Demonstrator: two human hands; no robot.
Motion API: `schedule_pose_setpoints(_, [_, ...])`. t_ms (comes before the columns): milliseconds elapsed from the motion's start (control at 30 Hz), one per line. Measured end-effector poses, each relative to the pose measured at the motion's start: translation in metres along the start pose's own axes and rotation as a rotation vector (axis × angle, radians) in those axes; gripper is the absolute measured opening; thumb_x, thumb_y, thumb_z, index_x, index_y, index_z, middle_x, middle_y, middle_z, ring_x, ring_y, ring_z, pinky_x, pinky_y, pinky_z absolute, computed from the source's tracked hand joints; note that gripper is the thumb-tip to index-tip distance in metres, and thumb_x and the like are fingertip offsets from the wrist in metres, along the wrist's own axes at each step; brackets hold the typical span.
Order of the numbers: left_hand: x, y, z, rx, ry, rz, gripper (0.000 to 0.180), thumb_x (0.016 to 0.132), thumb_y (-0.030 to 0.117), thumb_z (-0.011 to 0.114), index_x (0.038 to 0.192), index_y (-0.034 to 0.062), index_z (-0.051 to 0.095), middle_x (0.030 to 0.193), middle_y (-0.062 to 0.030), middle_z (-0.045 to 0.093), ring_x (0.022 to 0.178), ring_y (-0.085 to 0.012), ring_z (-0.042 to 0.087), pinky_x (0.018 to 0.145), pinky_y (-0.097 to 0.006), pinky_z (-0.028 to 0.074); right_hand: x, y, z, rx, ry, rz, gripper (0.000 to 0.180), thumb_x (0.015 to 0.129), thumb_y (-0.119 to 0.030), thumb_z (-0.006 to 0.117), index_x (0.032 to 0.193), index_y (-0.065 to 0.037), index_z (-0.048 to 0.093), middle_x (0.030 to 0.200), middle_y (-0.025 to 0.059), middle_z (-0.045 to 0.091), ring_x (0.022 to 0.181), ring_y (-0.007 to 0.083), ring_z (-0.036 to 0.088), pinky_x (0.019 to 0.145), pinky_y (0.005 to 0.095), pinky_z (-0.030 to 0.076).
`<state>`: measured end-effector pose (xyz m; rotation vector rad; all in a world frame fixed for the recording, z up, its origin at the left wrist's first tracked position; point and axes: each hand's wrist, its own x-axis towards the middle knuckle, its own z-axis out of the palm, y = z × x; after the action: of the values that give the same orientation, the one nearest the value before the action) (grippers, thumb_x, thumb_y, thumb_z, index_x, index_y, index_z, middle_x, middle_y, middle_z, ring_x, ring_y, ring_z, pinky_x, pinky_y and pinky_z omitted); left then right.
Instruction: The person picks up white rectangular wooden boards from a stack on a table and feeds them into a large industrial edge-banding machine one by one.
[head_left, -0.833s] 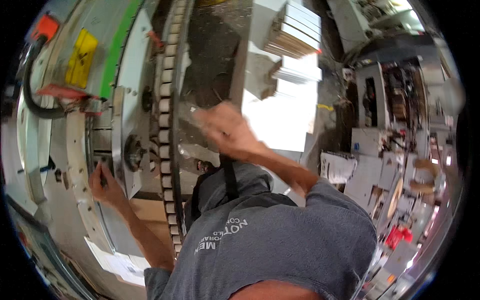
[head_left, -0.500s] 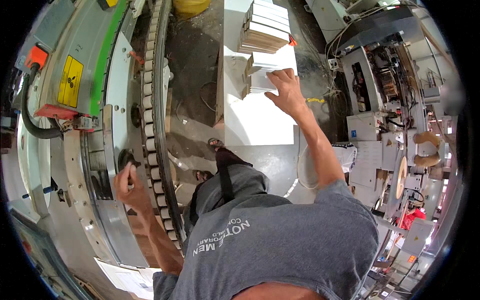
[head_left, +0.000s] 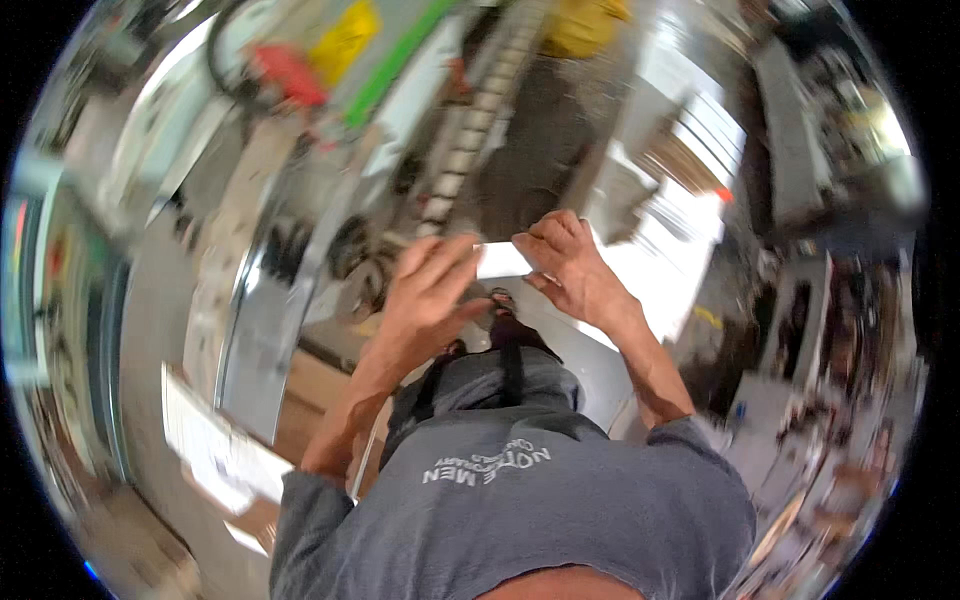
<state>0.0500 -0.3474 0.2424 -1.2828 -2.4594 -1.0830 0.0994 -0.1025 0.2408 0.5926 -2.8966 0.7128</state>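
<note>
Both hands meet in front of the person's chest around a small white card (head_left: 503, 260), which sits between them just above the grey T-shirt (head_left: 520, 500). The left hand (head_left: 432, 295) closes its fingers over the card's left end, and the right hand (head_left: 565, 265) curls its fingers over the right end, so each hand grips one side of it. The picture is heavily blurred. To the left runs a curved metal machine frame (head_left: 270, 300) with a row of pale toothed blocks (head_left: 465, 160) along it, a green strip (head_left: 395, 60) and a yellow label (head_left: 345, 40) above. A white tabletop (head_left: 680, 250) lies to the right of the hands.
</note>
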Motion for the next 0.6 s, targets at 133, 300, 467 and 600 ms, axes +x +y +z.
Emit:
schedule_pose_setpoints(133, [-0.045, -0.034, -0.037, 0.145, 0.073, -0.137, 0.045, 0.063, 0.003, 0.085, 0.106, 0.002, 0.069, 0.114, -0.0126, 0.066, 0.1, -0.0333, 0.061, 0.086, -0.041, 0.052, 0.076, -0.049, 0.035, 0.183, -0.007, -0.238, 0.053, 0.07, -0.004, 0.078, 0.121, -0.003, 0.061, 0.112, 0.0104, 0.056, 0.112, 0.0318, 0.05, 0.096, 0.0449, 0.04])
schedule_pose_setpoints(300, [-0.119, -0.06, -0.081, 0.325, 0.292, -0.357, 0.033, 0.071, 0.002, 0.079, 0.103, 0.0012, 0.069, 0.111, -0.0142, 0.066, 0.095, -0.034, 0.062, 0.08, -0.043, 0.053, 0.159, -0.099, 0.116, 0.202, 0.045, -0.566, 0.048, 0.076, -0.002, 0.071, 0.122, 0.0, 0.06, 0.115, 0.0126, 0.057, 0.113, 0.0339, 0.049, 0.096, 0.0444, 0.04])
schedule_pose_setpoints(467, [-0.163, -0.119, -0.094, 0.583, 0.542, -0.447, 0.03, 0.071, 0.0, 0.079, 0.099, -0.0011, 0.069, 0.104, -0.0169, 0.069, 0.091, -0.0364, 0.063, 0.078, -0.043, 0.052, 0.181, -0.15, 0.184, 0.564, 0.183, -0.305, 0.035, 0.089, -0.007, 0.064, 0.121, 0.006, 0.058, 0.11, 0.0191, 0.06, 0.096, 0.0378, 0.057, 0.087, 0.0458, 0.048])
schedule_pose_setpoints(600, [-0.176, -0.148, -0.094, 0.626, 0.607, -0.517, 0.026, 0.072, 0.001, 0.079, 0.096, -0.0004, 0.07, 0.106, -0.0184, 0.067, 0.091, -0.0369, 0.062, 0.079, -0.042, 0.052, 0.18, -0.165, 0.227, 1.009, -0.24, 0.106, 0.053, 0.097, -0.011, 0.057, 0.145, 0.006, 0.041, 0.111, 0.0126, 0.063, 0.076, 0.0149, 0.063, 0.061, 0.0289, 0.056])
